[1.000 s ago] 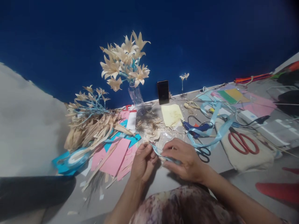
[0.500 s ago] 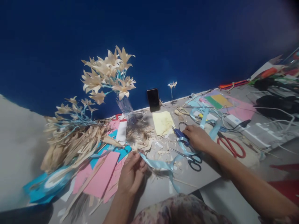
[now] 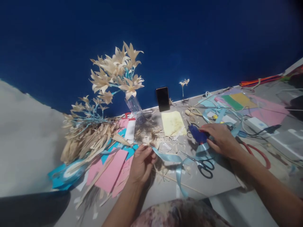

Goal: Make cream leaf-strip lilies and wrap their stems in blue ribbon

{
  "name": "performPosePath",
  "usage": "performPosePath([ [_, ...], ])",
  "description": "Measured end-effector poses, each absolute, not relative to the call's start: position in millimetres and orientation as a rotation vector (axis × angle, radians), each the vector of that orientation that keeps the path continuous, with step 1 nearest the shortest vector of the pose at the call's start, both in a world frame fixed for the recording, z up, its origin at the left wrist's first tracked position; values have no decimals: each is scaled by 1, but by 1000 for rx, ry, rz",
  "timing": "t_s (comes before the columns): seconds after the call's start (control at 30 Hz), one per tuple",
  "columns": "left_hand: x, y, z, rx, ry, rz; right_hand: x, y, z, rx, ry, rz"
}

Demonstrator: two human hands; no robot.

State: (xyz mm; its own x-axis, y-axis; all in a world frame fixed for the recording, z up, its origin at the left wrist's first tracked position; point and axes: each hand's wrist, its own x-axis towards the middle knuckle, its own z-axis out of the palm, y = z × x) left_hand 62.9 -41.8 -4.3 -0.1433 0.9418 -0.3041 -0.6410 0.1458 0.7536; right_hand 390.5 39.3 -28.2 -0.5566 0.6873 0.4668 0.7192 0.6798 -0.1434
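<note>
My left hand (image 3: 143, 160) is closed in a pinch on one end of a light blue ribbon (image 3: 167, 156). A small pale tip shows at its fingertips, too small to name. From there the ribbon trails right over the table and loops down. My right hand (image 3: 221, 138) is closed round a blue glue gun (image 3: 197, 133), whose tip points away toward the upper left. Between the hands lies a pair of dark-handled scissors (image 3: 205, 167), partly crossed by ribbon.
A clear vase (image 3: 134, 108) of pale husk flowers (image 3: 117, 71) stands at the back left, beside a propped phone (image 3: 163, 98). Dried husks (image 3: 87, 142) and pink paper (image 3: 111, 170) cover the left. Red-handled scissors (image 3: 257, 151) and a power strip (image 3: 281, 142) lie right.
My right hand has closed round the glue gun and raised it off the table slightly. The left hand keeps its pinch on the ribbon. The view has turned a little left.
</note>
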Motion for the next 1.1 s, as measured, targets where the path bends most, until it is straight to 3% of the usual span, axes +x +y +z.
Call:
performPosePath([
  [0.43,95,-31,-8,468,1022,1262,359,9,7,-703,-2720,296],
  [1.1,103,-30,-8,389,1070,1215,358,6,3,-710,-2810,326],
])
